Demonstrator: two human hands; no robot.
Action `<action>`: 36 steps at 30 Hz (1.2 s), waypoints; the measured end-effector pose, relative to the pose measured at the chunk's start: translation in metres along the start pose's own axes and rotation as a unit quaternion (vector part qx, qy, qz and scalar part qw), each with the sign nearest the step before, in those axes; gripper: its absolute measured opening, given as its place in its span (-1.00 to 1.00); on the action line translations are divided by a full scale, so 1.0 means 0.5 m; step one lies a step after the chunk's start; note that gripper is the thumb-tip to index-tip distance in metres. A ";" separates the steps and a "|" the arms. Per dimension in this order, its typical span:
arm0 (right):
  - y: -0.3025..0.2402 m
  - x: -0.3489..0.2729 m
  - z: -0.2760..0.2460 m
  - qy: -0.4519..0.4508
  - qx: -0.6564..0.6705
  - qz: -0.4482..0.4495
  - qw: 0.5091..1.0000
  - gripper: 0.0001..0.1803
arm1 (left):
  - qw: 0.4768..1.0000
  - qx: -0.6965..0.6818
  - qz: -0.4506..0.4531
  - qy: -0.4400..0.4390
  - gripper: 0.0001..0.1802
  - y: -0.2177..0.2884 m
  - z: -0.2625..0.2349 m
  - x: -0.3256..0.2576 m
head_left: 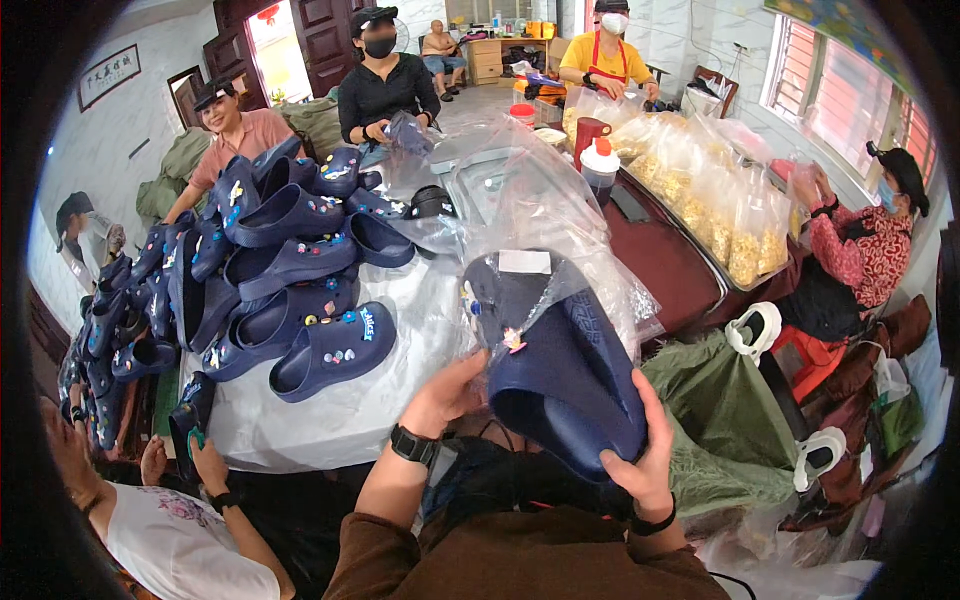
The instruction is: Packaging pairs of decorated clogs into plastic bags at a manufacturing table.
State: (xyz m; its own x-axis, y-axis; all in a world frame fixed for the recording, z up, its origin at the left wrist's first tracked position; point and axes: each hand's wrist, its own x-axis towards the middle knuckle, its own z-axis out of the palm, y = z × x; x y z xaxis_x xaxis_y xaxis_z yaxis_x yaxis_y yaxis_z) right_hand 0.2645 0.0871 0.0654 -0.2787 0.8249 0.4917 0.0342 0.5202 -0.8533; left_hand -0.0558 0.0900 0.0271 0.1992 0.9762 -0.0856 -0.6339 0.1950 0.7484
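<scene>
Currently both hands grip one dark-blue foam clog (pixel 560 370) half inside a clear plastic bag (pixel 540 215): left hand (pixel 450 392) closed on its edge at nine o'clock, right hand (pixel 640 465) cupping its heel. Bagging looks unfinished; many loose blue charm-studded clogs (pixel 290 270) wait on the white-covered bench (pixel 330 420) at eleven o'clock.

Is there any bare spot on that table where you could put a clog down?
Bare white cover shows along the near edge, below the piled navy clogs. A dark red strip lies between the clear bags and the tray of yellow-filled bags. Elsewhere it is crowded.
</scene>
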 end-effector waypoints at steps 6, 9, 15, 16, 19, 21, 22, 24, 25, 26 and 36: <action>-0.010 0.015 0.038 -0.015 -0.169 -0.014 0.985 0.05 | 0.994 -0.058 -0.057 0.078 -0.54 -0.022 -0.030 0.016; 0.003 0.016 0.055 -0.027 -0.224 -0.018 0.974 0.05 | 0.987 0.046 -0.035 0.150 -0.45 -0.040 -0.061 0.001; -0.017 0.035 0.074 -0.118 -0.221 -0.031 0.968 0.06 | 0.974 0.090 0.025 0.208 -0.55 -0.045 -0.091 -0.040; -0.011 0.041 0.076 -0.123 -0.218 -0.043 0.967 0.06 | 0.977 0.082 0.007 0.196 -0.54 -0.030 -0.079 -0.048; 0.007 0.060 0.103 -0.125 -0.226 -0.053 0.965 0.07 | 0.989 0.018 -0.035 0.141 -0.32 0.006 -0.064 -0.073; 0.014 0.063 0.129 -0.133 -0.231 -0.040 0.963 0.09 | 0.987 0.046 -0.026 0.150 -0.29 0.003 -0.081 -0.078; 0.018 0.064 0.146 -0.127 -0.226 -0.023 0.966 0.08 | 0.985 0.074 -0.019 0.156 -0.26 0.003 -0.083 -0.081; 0.022 0.063 0.173 -0.133 -0.222 0.013 0.966 0.09 | 0.967 0.110 0.024 0.227 -0.19 -0.006 -0.080 -0.086; 0.022 0.060 0.182 -0.134 -0.222 0.014 0.966 0.09 | 0.943 0.146 0.063 0.293 -0.12 -0.010 -0.071 -0.085; 0.024 0.057 0.188 -0.135 -0.243 0.008 0.961 0.11 | 0.944 0.146 0.062 0.291 -0.12 -0.012 -0.051 -0.083; 0.010 0.039 0.185 -0.111 -0.243 -0.006 0.964 0.17 | 0.791 0.482 0.267 0.264 -0.22 -0.021 -0.004 -0.098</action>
State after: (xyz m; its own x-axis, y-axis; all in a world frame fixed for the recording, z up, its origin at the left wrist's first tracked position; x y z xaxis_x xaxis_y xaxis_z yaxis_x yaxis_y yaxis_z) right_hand 0.1704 0.0851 0.0548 -0.4781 0.7785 0.4066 0.4595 0.6163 -0.6396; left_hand -0.0605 0.0402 0.0220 -0.4070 0.8476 0.3404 0.3942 -0.1732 0.9026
